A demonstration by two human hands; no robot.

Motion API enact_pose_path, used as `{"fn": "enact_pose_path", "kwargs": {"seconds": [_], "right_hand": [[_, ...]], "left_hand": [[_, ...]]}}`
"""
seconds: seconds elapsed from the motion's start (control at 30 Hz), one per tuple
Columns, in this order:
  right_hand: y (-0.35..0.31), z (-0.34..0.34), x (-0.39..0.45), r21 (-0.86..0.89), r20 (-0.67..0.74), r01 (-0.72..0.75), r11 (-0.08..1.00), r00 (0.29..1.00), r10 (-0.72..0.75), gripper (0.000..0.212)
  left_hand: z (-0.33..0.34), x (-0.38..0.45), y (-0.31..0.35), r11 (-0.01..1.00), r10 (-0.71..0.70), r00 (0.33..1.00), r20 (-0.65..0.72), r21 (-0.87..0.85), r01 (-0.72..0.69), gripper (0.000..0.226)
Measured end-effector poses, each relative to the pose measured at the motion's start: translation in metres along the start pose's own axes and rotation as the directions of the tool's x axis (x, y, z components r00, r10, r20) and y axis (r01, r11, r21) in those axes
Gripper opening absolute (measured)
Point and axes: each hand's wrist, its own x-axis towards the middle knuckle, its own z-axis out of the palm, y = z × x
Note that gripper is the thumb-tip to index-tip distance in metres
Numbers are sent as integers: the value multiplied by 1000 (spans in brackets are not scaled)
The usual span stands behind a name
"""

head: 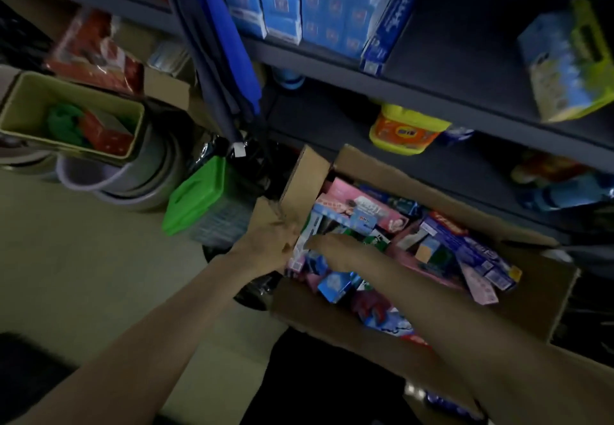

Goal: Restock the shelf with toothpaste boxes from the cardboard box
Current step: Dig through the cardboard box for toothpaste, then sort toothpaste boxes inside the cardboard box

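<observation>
1. Right hand (327,245) reached into the cardboard box (332,311) from the near side, forearm crossing its near wall; fingers lay down among the toothpaste boxes (358,215). Grasp hidden by blur; could not tell.
2. Left hand (270,242), at the left wall, appeared curled on the flap edge.
3. Boxes lay jumbled, long axes mostly slanting left-to-right, just beyond the right fingertips.
4. Shelf (432,59) stood beyond, up and right.

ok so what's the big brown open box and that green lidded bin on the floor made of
The big brown open box looks like matte corrugated cardboard: tan, with creased folding flaps. The green lidded bin looks like moulded plastic: a smooth, slightly glossy lid with a formed recess. The blur leaves this uncertain.
</observation>
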Motion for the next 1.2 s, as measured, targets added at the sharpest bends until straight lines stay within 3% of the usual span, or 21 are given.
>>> {"fn": "enact_pose_path", "kwargs": {"seconds": [0.07,0.13,0.2,0.27,0.3,0.37,0.5,0.6,0.7,0.77,0.87,0.97,1.1,1.2], "right_hand": [[-1,8,12,-199,-30,45,979,998,-52,38],[-12,21,15,-168,-23,-29,985,999,26,40],[-19,18,21,-216,48,-13,976,999,24,38],[-27,16,18,13,98,-183,983,979,180,46],[-29,13,12,45,106,-239,970,966,234,48],[-30,-2,3,16,119,-205,979,972,202,45],[-31,-64,-36,38,-18,-89,995,996,90,35],[-39,-133,-70,26,-109,13,1000,994,-10,34],[-55,-199,-118,94,-177,17,995,984,0,32],[-66,-232,-154,161,-256,34,986,967,9,33],[-76,-265,-202,249,-463,79,965,885,47,38],[-68,-279,-252,485,-566,174,857,809,156,40],[-37,-278,-313,590,-548,85,803,773,321,40],[-24,-281,-346,738,-620,278,615,639,455,32]], "left_hand": [[3,-4,-9,997,-50,998,-26,-60,48,31],[5,-6,-16,996,-63,997,-50,-68,59,31],[7,-10,-19,996,-64,995,-73,-68,59,31],[11,-14,-22,993,-74,994,-74,-98,67,32],[12,-16,-22,992,-84,994,-68,-103,77,32],[11,-18,-21,991,-89,995,-37,-99,85,33],[-22,-22,-7,991,-42,999,-5,-124,41,36],[-63,-25,13,959,-12,1000,-19,-282,6,42],[-111,-33,46,860,75,997,-22,-504,-76,47],[-141,-41,72,810,153,985,-83,-561,-173,43],[-178,-56,106,696,212,959,-190,-660,-284,35],[-210,-69,130,517,260,928,-265,-774,-366,24],[-255,-80,151,226,203,889,-411,-864,-450,12],[-277,-79,173,76,188,875,-447,-881,-467,11]]}}
